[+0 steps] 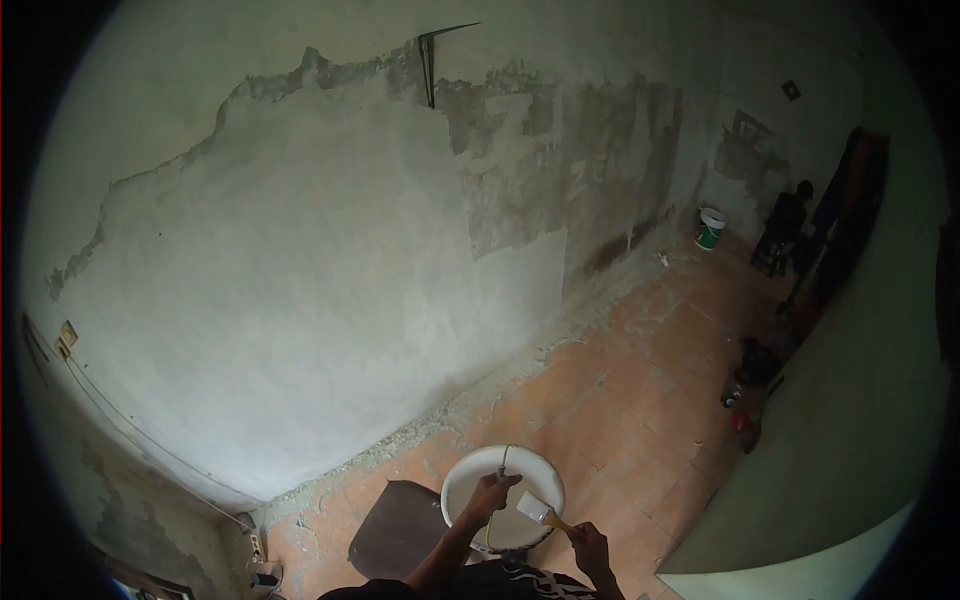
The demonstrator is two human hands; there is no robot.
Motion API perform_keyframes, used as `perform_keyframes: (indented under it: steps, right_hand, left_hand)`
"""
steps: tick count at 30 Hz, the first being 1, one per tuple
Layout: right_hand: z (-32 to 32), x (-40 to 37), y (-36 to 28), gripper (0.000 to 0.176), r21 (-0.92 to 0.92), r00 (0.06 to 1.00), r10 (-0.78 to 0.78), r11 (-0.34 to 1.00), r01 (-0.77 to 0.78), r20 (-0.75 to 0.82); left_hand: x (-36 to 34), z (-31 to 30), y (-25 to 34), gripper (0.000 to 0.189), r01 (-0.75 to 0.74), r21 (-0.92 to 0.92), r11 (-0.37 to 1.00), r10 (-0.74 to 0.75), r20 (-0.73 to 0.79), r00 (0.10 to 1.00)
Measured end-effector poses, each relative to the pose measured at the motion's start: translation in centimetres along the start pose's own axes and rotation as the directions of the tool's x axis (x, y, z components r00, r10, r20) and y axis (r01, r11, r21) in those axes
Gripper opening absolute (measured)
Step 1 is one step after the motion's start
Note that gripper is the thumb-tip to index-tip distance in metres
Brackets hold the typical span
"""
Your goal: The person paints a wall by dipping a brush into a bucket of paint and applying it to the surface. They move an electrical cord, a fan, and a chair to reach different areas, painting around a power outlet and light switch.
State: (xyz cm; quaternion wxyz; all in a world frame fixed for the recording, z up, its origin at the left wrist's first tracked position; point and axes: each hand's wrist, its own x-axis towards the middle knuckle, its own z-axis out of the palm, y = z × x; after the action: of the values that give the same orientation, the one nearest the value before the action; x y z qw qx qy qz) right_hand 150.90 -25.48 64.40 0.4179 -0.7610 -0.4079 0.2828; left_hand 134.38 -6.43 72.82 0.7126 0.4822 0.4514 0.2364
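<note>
The white bucket (470, 470), close in front of the person, is gripped at its rim by the left hand (493, 494), while a wooden-handled brush (534, 507) is held over it by the clenched right hand (590, 546).

Two buckets (450, 485) (711, 228), one brush (535, 508), two hands (492, 493) (590, 546), one stool (400, 530)

L hand (492, 493) prob. holds bucket (462, 472); R hand (591, 546) holds brush (535, 507).

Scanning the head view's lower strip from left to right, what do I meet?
dark stool → left hand, gripping the white bucket → paintbrush → right hand, holding the brush handle.
</note>
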Motion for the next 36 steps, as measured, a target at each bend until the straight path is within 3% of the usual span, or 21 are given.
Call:
perform_keyframes:
  steps: [6,7,9,11,13,17,19,24,28,31,33,35,36]
  right_hand:
    - [0.1,7.9,-1.1,0.021,0.233,0.991,0.129,0.965,-0.122,-0.018]
    - [0.3,9.3,-0.9,0.021,0.236,0.993,0.117,0.965,-0.111,-0.009]
    - [0.6,12.1,-0.1,0.021,0.087,0.994,-0.049,0.995,0.057,-0.098]
    - [0.4,15.8,1.3,0.02,0.042,0.989,-0.131,0.99,0.134,-0.064]
    - [0.0,19.1,2.0,0.021,0.272,0.998,0.038,0.961,-0.051,0.052]
    - [-3.1,26.4,-1.2,0.021,0.338,0.98,0.009,0.938,-0.078,0.2]
    - [-3.9,30.4,-2.2,0.02,0.413,0.945,0.039,0.893,-0.178,0.324]
    - [-4.0,37.5,-5.2,0.019,0.407,0.895,0.036,0.882,-0.238,0.444]
    - [-1.5,41.6,-6.7,0.018,0.474,0.884,-0.067,0.862,-0.182,0.462]
    - [1.0,43.9,-9.2,0.017,0.514,0.89,-0.05,0.83,-0.216,0.454]
    - [2.9,44.9,-11.2,0.018,0.572,0.894,-0.069,0.79,-0.222,0.443]
    - [4.7,46.1,-13.3,0.018,0.665,0.916,-0.183,0.739,-0.112,0.357]
    - [5.9,46.7,-14.1,0.02,0.702,0.913,-0.179,0.697,-0.146,0.367]
  left_hand:
    - [6.3,0.4,4.1,0.025,-0.056,0.03,0.998,0.058,-0.063,0.996]
    - [7.5,0.3,4.8,0.025,-0.065,0.03,0.997,0.067,-0.076,0.995]
    - [9.7,0.1,5.9,0.027,-0.094,0.024,0.995,0.096,-0.146,0.985]
    - [12.1,-0.3,6.4,0.026,-0.091,0.024,0.996,0.094,-0.191,0.977]
    - [14.3,0.1,7.4,0.026,-0.073,0.024,0.997,0.076,-0.24,0.968]
    - [17.1,1.0,9.4,0.025,-0.134,-0.084,0.987,0.101,-0.32,0.942]
    - [19.2,1.0,10.3,0.024,-0.156,-0.135,0.978,0.1,-0.357,0.929]
    - [21.7,-0.2,11.1,0.02,-0.239,-0.231,0.943,0.112,-0.456,0.883]
    - [23.5,-2.2,11.9,0.018,-0.302,-0.315,0.9,0.117,-0.494,0.862]
    - [25.2,-3.9,12.6,0.018,-0.336,-0.375,0.864,0.108,-0.515,0.851]
    - [25.8,-5.3,13.8,0.023,-0.316,-0.404,0.859,0.074,-0.513,0.855]
    - [26.4,-6.7,14.5,0.024,-0.348,-0.453,0.821,0.114,-0.466,0.877]
    - [26.7,-7.4,15.1,0.024,-0.347,-0.475,0.809,0.093,-0.48,0.873]
